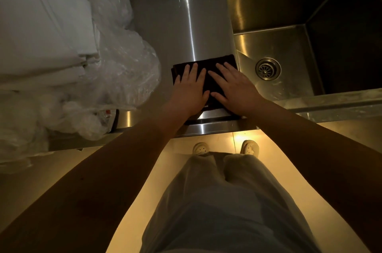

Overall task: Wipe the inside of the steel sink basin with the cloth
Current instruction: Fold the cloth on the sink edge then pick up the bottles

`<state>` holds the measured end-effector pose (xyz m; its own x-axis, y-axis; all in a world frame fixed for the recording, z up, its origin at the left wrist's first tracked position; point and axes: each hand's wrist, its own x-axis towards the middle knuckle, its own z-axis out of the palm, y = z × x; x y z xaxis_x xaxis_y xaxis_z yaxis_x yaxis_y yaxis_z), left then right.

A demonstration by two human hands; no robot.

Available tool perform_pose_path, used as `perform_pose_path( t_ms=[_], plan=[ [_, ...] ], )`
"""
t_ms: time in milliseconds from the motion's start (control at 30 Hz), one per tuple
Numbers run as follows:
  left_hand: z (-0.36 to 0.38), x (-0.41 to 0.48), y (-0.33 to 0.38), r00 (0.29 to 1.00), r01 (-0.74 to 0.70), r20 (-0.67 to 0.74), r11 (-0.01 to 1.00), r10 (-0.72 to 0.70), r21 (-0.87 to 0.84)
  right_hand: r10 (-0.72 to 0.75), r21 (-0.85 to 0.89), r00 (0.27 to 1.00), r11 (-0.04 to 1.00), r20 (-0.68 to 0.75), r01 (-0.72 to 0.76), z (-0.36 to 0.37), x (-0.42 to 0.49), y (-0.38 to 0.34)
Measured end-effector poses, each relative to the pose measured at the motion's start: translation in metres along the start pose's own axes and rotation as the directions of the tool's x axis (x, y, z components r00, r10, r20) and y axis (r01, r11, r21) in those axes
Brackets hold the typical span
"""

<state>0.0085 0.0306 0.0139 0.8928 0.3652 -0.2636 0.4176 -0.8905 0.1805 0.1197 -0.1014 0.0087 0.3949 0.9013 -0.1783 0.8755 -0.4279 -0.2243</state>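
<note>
Now both flat hands, left hand (191, 87) and right hand (233, 85), press the cloth (215, 62) beside the sink (275, 44).

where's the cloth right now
In the head view, the dark cloth lies flat on the steel counter, just left of the sink basin, under the left hand and right hand.

The head camera is looking steeply down from above the person's own body, facing forward over the counter (186, 25). The left hand (189, 85) and right hand (233, 85) are lying near the middle of the frame, fairly close to the lens. The sink (268, 46) is filling the upper right, its far side sinking into dark and perhaps running past the frame edge. Shoes (201, 148) and floor (223, 143) are showing below the counter's near edge, farther off. The wide lens is bending straight lines toward the borders.
</note>
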Motion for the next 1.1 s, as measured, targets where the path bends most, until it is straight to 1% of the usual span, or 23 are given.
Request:
perform_pose_path(
  t_ms=[100,267,400,600,700,800,867,1000,1100],
  plan=[
    [-0.024,0.010,0.011,0.999,-0.005,-0.042,0.999,0.004,-0.040,-0.001,0.043,1.000,0.999,-0.019,0.002,-0.020,0.001,0.008],
    [-0.065,0.030,0.041,0.978,-0.079,-0.195,0.997,0.075,-0.014,0.059,0.072,0.984,0.996,-0.166,-0.047,-0.067,-0.008,0.042],
    [-0.103,0.057,0.083,0.943,-0.112,-0.314,0.993,0.114,0.024,0.073,0.009,0.961,0.997,-0.267,-0.074,-0.112,-0.022,0.084],
    [-0.162,0.094,0.165,0.873,-0.127,-0.465,0.989,0.147,0.074,0.104,-0.004,0.912,0.993,-0.396,-0.115,-0.187,-0.052,0.152],
    [-0.184,0.113,0.203,0.858,-0.149,-0.483,0.985,0.174,0.091,0.104,-0.005,0.885,0.993,-0.454,-0.119,-0.221,-0.069,0.186],
    [-0.204,0.134,0.234,0.847,-0.170,-0.492,0.979,0.202,0.109,0.114,-0.037,0.865,0.988,-0.489,-0.151,-0.251,-0.084,0.220],
    [-0.216,0.147,0.252,0.830,-0.189,-0.507,0.972,0.234,0.139,0.136,-0.026,0.847,0.984,-0.514,-0.174,-0.266,-0.093,0.240],
    [-0.232,0.173,0.274,0.806,-0.219,-0.539,0.969,0.245,0.113,0.175,0.000,0.830,0.979,-0.529,-0.206,-0.292,-0.101,0.272],
    [-0.244,0.197,0.282,0.815,-0.206,-0.530,0.972,0.235,0.115,0.177,-0.016,0.826,0.975,-0.535,-0.220,-0.310,-0.100,0.290]
  ],
)
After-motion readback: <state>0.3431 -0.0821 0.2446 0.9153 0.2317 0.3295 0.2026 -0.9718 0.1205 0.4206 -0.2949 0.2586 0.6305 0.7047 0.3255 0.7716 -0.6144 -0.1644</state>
